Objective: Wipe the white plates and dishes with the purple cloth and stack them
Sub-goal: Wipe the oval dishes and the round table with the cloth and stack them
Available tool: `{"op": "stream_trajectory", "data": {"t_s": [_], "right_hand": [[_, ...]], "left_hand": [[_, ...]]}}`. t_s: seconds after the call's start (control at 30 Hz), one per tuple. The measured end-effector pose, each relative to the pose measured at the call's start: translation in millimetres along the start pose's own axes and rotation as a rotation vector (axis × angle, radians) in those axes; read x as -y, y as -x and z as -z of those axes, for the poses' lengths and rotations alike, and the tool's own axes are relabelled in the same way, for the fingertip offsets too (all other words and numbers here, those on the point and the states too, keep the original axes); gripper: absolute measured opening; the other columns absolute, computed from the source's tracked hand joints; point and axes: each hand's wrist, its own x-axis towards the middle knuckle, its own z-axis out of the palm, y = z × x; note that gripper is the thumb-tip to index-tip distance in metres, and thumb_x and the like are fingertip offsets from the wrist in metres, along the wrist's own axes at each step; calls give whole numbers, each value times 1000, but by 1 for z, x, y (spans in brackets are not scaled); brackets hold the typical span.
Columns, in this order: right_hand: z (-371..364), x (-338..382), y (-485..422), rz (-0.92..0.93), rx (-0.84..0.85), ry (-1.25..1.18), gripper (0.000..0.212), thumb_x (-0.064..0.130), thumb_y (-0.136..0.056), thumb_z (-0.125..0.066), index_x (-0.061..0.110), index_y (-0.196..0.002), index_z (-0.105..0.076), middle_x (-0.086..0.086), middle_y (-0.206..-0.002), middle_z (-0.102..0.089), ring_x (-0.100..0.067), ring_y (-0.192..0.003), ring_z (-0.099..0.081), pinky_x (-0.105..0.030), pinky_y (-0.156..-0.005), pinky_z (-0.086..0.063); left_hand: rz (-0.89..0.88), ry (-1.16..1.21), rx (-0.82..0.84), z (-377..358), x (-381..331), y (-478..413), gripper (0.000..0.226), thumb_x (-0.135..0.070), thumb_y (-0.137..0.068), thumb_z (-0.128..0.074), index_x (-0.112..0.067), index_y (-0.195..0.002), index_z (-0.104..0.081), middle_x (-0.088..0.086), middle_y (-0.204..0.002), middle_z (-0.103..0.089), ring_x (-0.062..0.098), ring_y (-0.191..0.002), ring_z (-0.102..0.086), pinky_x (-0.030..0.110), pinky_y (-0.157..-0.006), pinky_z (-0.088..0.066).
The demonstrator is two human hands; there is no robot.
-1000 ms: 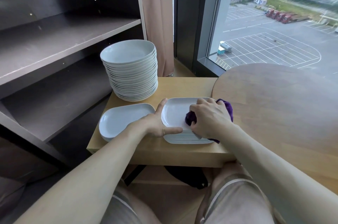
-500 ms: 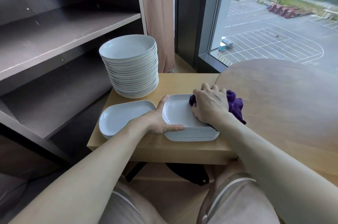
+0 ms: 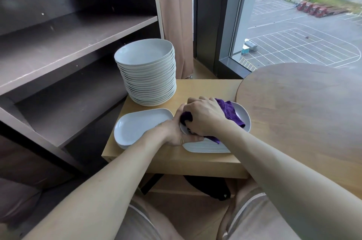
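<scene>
A stack of white rectangular dishes (image 3: 207, 146) sits at the front right of the small wooden table (image 3: 199, 87). My right hand (image 3: 205, 116) grips the purple cloth (image 3: 228, 109) and presses it onto the top dish's left part. My left hand (image 3: 176, 132) holds the left rim of that stack, thumb along its front edge. Left of it lies a short pile of white rectangular dishes (image 3: 137, 127). Behind stands a tall stack of round white plates (image 3: 146, 72).
A dark shelving unit (image 3: 68, 43) fills the left. A round wooden table (image 3: 303, 106) overlaps the small table's right side. A curtain and a window are behind. A black object (image 3: 207, 186) lies under the small table, above my knees.
My right hand slid the cloth from the dish's far right corner back toward its left side, near my left thumb. My left hand kept its hold on the rim.
</scene>
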Motion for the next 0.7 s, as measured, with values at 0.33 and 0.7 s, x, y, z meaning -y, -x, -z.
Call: {"op": "stream_trajectory", "data": {"t_s": [0.33,0.7], "right_hand": [[-1,3,27,-34,29,-33,26,43,-92,-55,30,-109,-71,11,-107,-56,-20,-107,-52,-36,-85,-35],[21,-39,65,-345,56,197,10,31,-82,-67,26,-85,-60,5,-98,-51,-25,-92,-47,-39,-78,-30]], "left_hand": [[77,-71,6,-6,-2,12,146,-85,-44,-70,-59,-140,36,6,-124,-68,28,-104,-65,45,-101,-51],[99,-100,-18,-7,1,8,135,-91,-57,-69,-61,-143,31,4,-140,-59,30,-122,-58,47,-107,-47]]}}
